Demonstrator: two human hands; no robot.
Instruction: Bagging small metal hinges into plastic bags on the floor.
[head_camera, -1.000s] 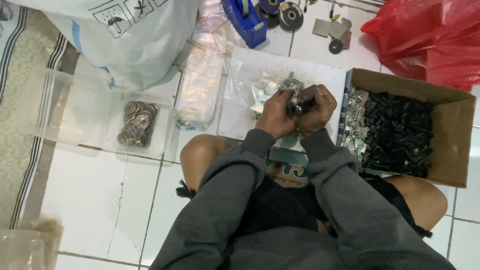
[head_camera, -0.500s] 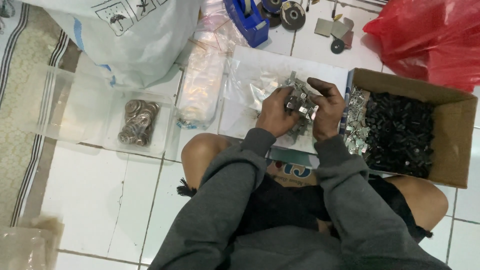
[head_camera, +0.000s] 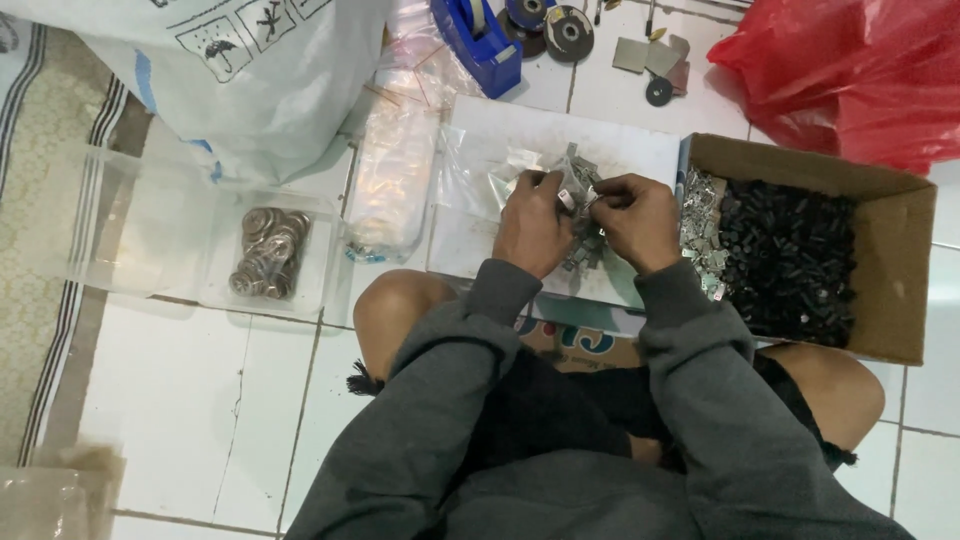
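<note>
Metal clips sit in a small heap on the white board over our knees, between our hands. Our left hand pinches what seems to be a small clear bag, while our right hand closes on a few clips at its mouth. We judge this the filling step; next calls for a steady, open bag mouth.

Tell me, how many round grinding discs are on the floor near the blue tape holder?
2, I think. One grey disc lies right of the blue tape dispenser; a darker disc sits between them, cut off by the picture's edge. More may be hidden.
</note>
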